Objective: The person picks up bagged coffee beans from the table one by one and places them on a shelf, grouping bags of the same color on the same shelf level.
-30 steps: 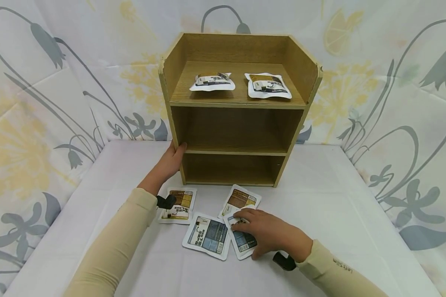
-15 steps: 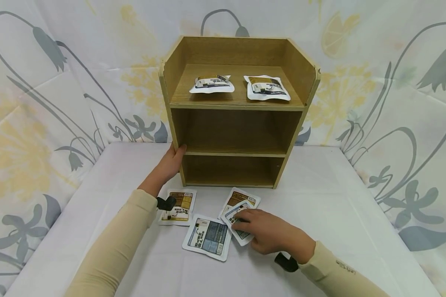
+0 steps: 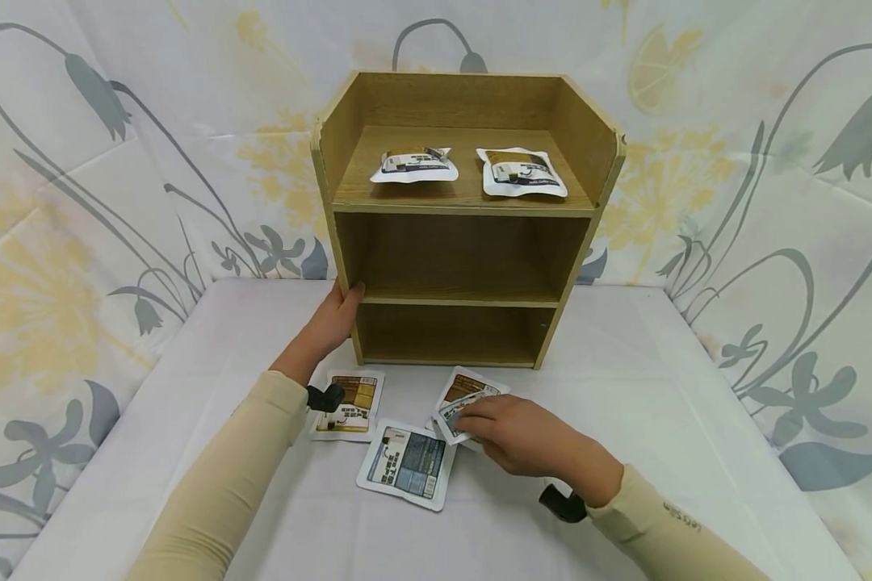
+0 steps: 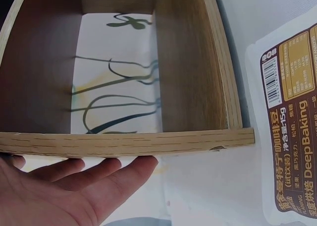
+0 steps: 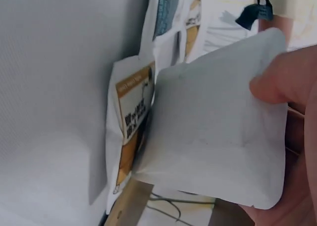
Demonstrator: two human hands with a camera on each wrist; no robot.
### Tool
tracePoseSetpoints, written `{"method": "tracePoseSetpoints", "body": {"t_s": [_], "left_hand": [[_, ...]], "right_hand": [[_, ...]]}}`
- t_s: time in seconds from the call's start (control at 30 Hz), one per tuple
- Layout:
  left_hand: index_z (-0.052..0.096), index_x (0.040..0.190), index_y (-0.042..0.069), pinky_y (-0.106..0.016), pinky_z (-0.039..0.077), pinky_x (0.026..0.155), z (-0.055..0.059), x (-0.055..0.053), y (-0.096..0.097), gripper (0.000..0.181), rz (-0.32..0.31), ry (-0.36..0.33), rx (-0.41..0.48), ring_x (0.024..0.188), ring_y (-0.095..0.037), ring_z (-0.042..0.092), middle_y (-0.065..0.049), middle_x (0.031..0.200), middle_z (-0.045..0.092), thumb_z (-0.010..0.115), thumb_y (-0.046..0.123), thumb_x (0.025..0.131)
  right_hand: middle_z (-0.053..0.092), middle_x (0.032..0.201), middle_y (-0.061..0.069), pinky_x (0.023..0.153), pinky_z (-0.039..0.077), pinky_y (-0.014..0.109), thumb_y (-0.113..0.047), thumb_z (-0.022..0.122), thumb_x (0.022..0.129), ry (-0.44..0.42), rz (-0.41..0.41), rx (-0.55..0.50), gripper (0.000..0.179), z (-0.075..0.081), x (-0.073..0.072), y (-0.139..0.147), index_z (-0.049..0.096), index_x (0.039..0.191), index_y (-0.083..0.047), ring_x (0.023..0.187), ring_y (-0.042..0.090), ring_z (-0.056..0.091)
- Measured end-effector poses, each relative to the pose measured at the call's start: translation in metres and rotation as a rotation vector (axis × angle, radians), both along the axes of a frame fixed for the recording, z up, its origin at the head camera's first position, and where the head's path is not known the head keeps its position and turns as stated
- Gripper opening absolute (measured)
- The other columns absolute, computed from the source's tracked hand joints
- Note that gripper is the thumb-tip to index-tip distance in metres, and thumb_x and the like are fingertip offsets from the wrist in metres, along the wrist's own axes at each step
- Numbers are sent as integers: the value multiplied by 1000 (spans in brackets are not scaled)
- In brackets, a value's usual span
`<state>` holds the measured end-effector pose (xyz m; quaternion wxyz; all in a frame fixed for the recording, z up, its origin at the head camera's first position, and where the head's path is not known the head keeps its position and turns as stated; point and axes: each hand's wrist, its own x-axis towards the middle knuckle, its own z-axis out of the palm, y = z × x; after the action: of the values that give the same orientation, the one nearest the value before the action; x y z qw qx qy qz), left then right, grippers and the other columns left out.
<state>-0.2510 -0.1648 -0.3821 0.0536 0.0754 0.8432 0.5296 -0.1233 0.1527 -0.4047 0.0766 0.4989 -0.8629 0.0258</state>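
Note:
A white coffee-bean pouch with a blue label (image 3: pixel 454 415) is tilted up in my right hand (image 3: pixel 526 437), its plain back (image 5: pixel 213 132) facing the right wrist camera. My thumb presses that back, with the other fingers partly hidden behind it. The held pouch overlaps a brown-and-gold labelled pouch (image 3: pixel 472 383) lying on the table. My left hand (image 3: pixel 334 319) rests against the left side of a small wooden shelf (image 3: pixel 458 211). In the left wrist view its fingers (image 4: pixel 121 186) reach out straight to the edge of the side board.
Another blue-labelled pouch (image 3: pixel 407 464) lies flat at the front middle. A brown-and-gold pouch (image 3: pixel 349 403) lies beside the left wrist. Two pouches sit on the shelf's top level, one left (image 3: pixel 414 165) and one right (image 3: pixel 523 172). A flower-patterned cloth (image 3: pixel 262 97) hangs behind.
My right hand has tilted the blue-labelled pouch up from the table, bringing its near end off the cloth. The left hand stays at the shelf's side.

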Motion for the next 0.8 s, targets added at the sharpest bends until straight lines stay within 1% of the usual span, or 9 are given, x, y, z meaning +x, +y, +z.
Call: {"method": "tracePoseSetpoints", "body": {"t_s": [0.1,0.23,0.4,0.53,0.8], "left_hand": [[-3,157,25,-59,42,102,1,1,1,68,-4,-7,6,134,-42,42,-21,153,28,24,54,102],[-5,156,26,-59,40,104,2,1,1,69,-13,-13,16,135,-41,40,-20,154,27,24,55,101],[-5,156,25,-59,41,103,2,1,1,70,-9,-17,11,135,-41,41,-20,153,28,24,56,101],[-5,156,24,-58,42,102,2,1,0,70,-5,-20,7,134,-40,42,-20,154,27,24,56,101],[-2,157,21,-58,43,101,1,1,0,67,-4,1,5,132,-42,43,-22,151,30,23,52,102]], "right_hand": [[67,120,0,94,52,35,-9,68,87,42,-3,-22,36,3,-2,0,66,123,-15,110,16,65],[69,117,-1,89,54,34,-7,68,87,107,-5,-78,35,10,-5,0,67,121,-14,105,16,67],[71,112,-2,85,56,33,-6,69,86,144,-9,-156,34,19,-8,0,68,118,-16,101,15,68],[72,109,-2,83,56,32,-3,70,83,183,-10,-216,35,26,-11,0,68,116,-15,99,15,68],[71,110,1,81,57,32,1,70,82,228,-41,-280,36,47,-18,5,69,116,-11,98,17,68]]}}
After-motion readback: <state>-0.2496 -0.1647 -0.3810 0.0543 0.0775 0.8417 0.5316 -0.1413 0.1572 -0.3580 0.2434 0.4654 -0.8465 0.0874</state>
